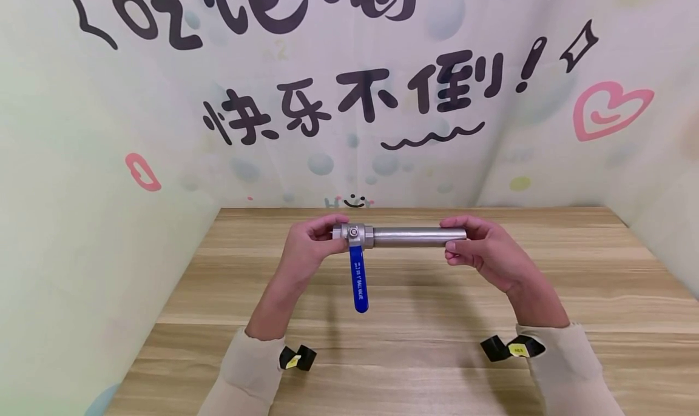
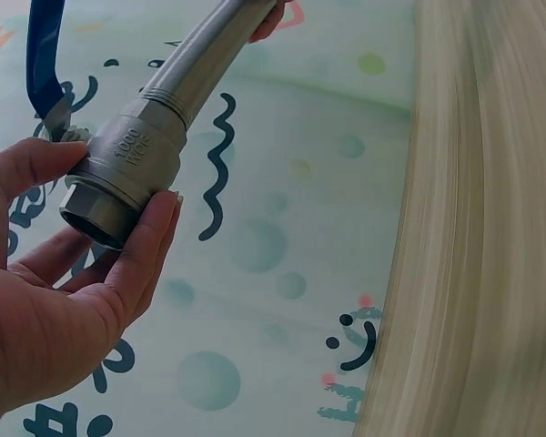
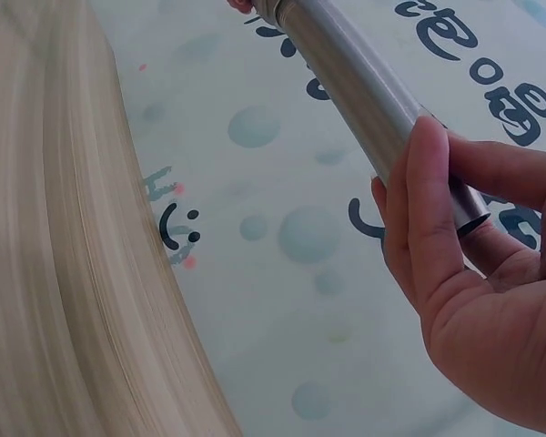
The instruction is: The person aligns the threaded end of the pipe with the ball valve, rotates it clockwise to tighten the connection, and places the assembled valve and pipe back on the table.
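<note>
Your left hand [image 1: 303,250] pinches the silver metal ball valve [image 1: 364,236] between thumb and fingers, gripping its body near the free hexagonal end. Your right hand [image 1: 489,251] pinches the far end of the smooth, silver, cylindrical metal pipe [image 1: 409,237], with your thumb on the near side and fingers around it. The valve and pipe meet end to end in one line, held level across your front, raised above the light-brown wood-grain table [image 1: 415,361]. From the valve, the long, flat blue lever [image 1: 358,279] points back toward you, roughly square to the pipe, with white lettering along it. Behind the table hangs a pale printed backdrop [image 1: 306,182] with black characters.
</note>
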Demonstrator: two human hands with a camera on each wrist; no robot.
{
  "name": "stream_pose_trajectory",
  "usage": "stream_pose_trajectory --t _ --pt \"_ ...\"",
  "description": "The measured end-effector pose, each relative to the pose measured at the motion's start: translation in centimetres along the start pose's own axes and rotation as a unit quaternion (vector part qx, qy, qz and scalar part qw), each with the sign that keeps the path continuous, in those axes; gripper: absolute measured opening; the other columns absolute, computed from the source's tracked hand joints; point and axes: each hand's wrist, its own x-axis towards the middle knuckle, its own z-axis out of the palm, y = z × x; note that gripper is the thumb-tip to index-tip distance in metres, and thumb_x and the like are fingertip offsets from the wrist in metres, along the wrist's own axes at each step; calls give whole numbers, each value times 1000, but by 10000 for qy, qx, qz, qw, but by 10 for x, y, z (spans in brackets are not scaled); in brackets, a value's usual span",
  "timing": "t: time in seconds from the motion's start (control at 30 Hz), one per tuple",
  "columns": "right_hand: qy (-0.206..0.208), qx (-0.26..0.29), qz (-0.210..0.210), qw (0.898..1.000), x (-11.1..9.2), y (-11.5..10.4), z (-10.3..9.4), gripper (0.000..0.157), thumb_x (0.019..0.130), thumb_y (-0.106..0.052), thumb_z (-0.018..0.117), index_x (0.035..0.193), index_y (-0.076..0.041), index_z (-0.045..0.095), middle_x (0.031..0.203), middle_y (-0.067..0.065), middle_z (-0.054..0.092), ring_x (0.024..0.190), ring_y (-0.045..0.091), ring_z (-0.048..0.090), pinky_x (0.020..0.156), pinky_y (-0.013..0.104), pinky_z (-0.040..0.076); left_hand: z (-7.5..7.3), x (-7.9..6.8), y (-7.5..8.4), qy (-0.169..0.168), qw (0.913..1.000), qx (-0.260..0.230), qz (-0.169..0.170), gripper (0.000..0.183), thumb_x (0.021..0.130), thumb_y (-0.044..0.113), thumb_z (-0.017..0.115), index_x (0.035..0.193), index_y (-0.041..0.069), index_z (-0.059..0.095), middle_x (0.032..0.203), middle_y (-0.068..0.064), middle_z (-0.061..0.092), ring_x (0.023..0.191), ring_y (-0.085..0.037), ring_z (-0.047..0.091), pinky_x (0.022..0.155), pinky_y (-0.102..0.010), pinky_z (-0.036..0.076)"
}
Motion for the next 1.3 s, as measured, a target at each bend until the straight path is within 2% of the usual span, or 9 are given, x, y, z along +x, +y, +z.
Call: stream_pose_trajectory --t 0.3,0.67,1.0,1.13,1.3 --pt "85 -17 20 10000 0 0 0 25 92 5 59 113 -7 64 98 9 59 72 14 67 70 25 59 1 2 -2 5 9999 54 107 32 80 -5 70 112 -6 67 103 -14 65 86 -24 61 76 -27 58" --pt "225 -180 126 9995 1 -3 3 23 94 -3 60 116 -5 63 94 10 60 69 12 66 67 24 59 0 2 -1 12 9999 10 131 33 79 -7 70 111 -9 66 103 -13 65 83 -18 62 76 -27 58" --pt "251 -151 166 9994 0 -2 2 19 95 -6 59 114 -8 64 93 9 62 70 12 67 69 24 59 1 2 -1 -11 9999 71 81 32 80 -5 70 112 -7 67 104 -14 64 85 -24 62 77 -27 58" --pt "244 -43 171 9995 0 -1 2 20 95 -3 59 114 -8 65 98 10 61 74 14 70 73 26 59 1 1 -1 15 9999 72 74 32 80 -6 70 112 -7 67 104 -14 64 85 -22 62 77 -27 58" --pt "155 125 149 9997 1 1 -1 29 91 8 58 116 -7 63 102 12 57 78 17 70 76 27 58 0 2 -1 46 9999 71 77 32 79 -6 70 112 -8 67 105 -15 65 87 -25 61 77 -27 58"
